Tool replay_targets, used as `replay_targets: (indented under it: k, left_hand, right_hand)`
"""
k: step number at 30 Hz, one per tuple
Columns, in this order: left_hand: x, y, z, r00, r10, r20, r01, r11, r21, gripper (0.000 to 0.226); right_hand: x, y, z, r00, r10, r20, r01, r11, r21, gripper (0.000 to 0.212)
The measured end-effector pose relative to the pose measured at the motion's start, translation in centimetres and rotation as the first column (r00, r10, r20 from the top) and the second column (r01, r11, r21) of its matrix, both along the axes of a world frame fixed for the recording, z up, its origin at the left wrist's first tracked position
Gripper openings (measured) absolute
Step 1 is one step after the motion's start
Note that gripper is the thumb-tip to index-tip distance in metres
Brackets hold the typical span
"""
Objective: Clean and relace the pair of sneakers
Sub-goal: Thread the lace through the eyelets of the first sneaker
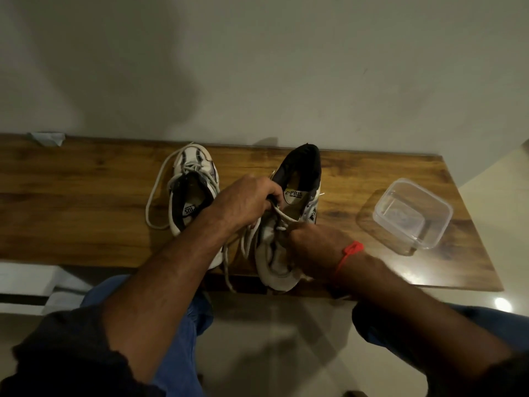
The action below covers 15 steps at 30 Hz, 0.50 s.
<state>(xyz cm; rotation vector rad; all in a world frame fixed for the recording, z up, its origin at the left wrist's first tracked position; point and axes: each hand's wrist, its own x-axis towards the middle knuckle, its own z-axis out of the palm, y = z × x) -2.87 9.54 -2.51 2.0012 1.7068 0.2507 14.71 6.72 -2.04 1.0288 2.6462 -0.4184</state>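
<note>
The right-hand sneaker point(289, 224) lies between both hands, toe toward the person, so its eyelets face up for lacing. The left hand point(246, 202) pinches its lace point(282, 214) at the collar; the right hand point(312, 247) grips the forefoot, steadying it. The other sneaker point(191, 193) rests just beyond the left wrist; a clear plastic container point(412, 213) sits further right of the right hand.

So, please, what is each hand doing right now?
Left hand: grips the right sneaker at its collar.
Right hand: fingers curled at its lace; grip partly hidden.

A wooden bench point(86, 196) stands against the wall. On it lie two white-and-black sneakers: the left sneaker point(197, 167) and the right sneaker point(303, 173), whose toe overhangs the front edge. A clear plastic container point(412, 213) sits at the right, crumpled paper point(47, 138) at the far left corner.
</note>
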Motion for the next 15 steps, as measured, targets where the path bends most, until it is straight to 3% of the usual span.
replay_targets:
  k: [2, 4, 9, 12, 15]
  left_hand:
    - [0.1, -0.1, 0.1, 1.0, 0.012, -0.014, -0.011, 1.0, 0.021, 0.022]
    - [0.0, 0.0, 0.0, 1.0, 0.019, -0.022, -0.018, 0.999, 0.034, 0.025]
    - [0.5, -0.1, 0.1, 0.995, 0.01, 0.095, 0.001, 0.994, -0.109, 0.029]
    - [1.6, 0.2, -0.9, 0.991, 0.011, 0.137, -0.003, 0.998, -0.062, 0.034]
    - [2.6, 1.0, -1.9, 0.977, 0.036, 0.208, -0.024, 0.998, -0.06, 0.035]
  right_hand:
    - [2.0, 1.3, 1.0, 0.986, -0.031, 0.166, 0.046, 0.995, -0.085, 0.018]
    - [3.9, 2.4, 1.4, 0.976, -0.06, 0.208, 0.089, 0.987, -0.13, 0.015]
    - [5.5, 4.4, 1.4, 0.961, -0.214, -0.178, 0.196, 0.974, -0.113, 0.019]
    - [5.2, 4.4, 0.8, 0.917, -0.134, -0.376, 0.129, 0.991, -0.039, 0.023]
    - [5.4, 4.2, 0.7, 0.916, -0.038, -0.4, 0.089, 0.99, 0.109, 0.021]
